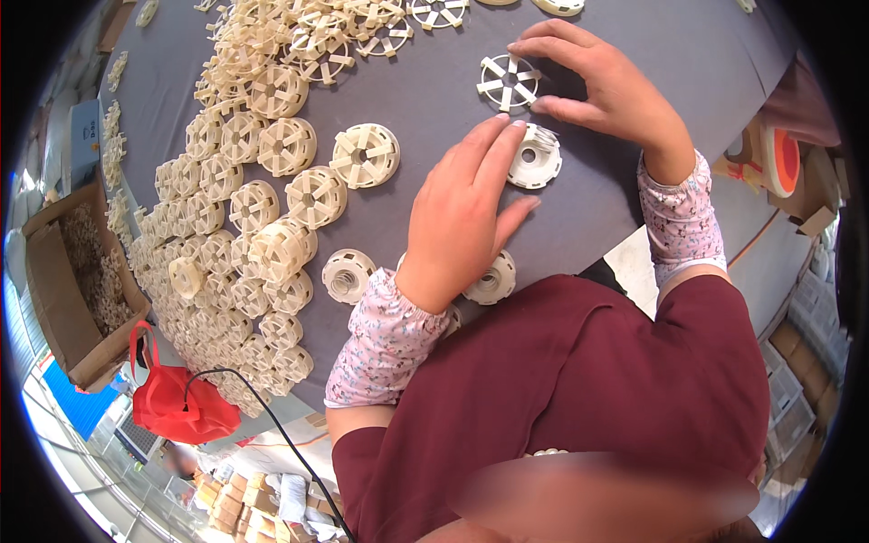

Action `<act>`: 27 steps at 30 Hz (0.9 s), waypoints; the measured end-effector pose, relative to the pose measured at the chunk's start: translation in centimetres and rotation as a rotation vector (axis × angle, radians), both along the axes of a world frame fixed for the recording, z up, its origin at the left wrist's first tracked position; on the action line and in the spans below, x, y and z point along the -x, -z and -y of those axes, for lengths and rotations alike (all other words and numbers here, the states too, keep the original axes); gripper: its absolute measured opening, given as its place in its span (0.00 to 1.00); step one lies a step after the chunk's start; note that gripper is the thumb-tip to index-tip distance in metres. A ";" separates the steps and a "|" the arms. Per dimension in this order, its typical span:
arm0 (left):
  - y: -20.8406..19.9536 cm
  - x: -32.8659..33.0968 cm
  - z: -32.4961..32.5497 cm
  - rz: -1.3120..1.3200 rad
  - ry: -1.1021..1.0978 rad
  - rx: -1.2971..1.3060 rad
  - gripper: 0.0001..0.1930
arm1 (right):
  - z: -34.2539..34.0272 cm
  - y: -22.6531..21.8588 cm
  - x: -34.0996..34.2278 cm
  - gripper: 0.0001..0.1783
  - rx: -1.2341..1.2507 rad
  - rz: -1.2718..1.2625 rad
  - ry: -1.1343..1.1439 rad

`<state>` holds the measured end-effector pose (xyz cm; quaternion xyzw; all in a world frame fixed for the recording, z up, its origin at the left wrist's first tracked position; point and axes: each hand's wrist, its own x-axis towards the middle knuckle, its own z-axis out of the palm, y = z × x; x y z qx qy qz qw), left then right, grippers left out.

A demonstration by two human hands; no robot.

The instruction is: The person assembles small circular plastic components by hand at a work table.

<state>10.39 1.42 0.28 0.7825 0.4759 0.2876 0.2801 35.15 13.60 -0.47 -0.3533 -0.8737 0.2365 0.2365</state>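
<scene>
A cream plastic ring with spokes (pixel 508 83) is by my right hand (pixel 602 86). Thumb and fingertips of that hand sit at opposite sides of its rim. Just below is a round cream plastic base (pixel 534 158) with a central hole and what looks like a metal coil spring at its top edge. My left hand (pixel 462 204) reaches over with fingers stretched and thumb apart, its fingertips at the base's left edge. Another round base (pixel 493 279) lies partly under my left wrist. One more base with a coil spring (pixel 348 276) lies left of my left forearm.
Many spoked round assemblies (pixel 240 208) cover the left of the grey table (pixel 434 100); loose spoked rings (pixel 317 54) are heaped at the far side. A cardboard box (pixel 68 290) of small parts and a red bag (pixel 181 398) stand off the left edge. A black cable (pixel 290 443) hangs nearby.
</scene>
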 end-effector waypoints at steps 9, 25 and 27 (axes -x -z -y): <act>-0.2 -0.3 -0.3 -0.116 0.020 0.032 0.34 | 2.1 -0.3 -0.8 0.23 0.097 -0.185 0.072; 0.1 2.5 1.7 -0.001 -0.103 0.091 0.35 | 8.6 0.0 -0.3 0.21 0.376 -0.148 0.054; 0.3 2.5 1.6 0.009 -0.094 0.095 0.35 | 8.6 -0.9 0.5 0.17 0.449 -0.214 0.103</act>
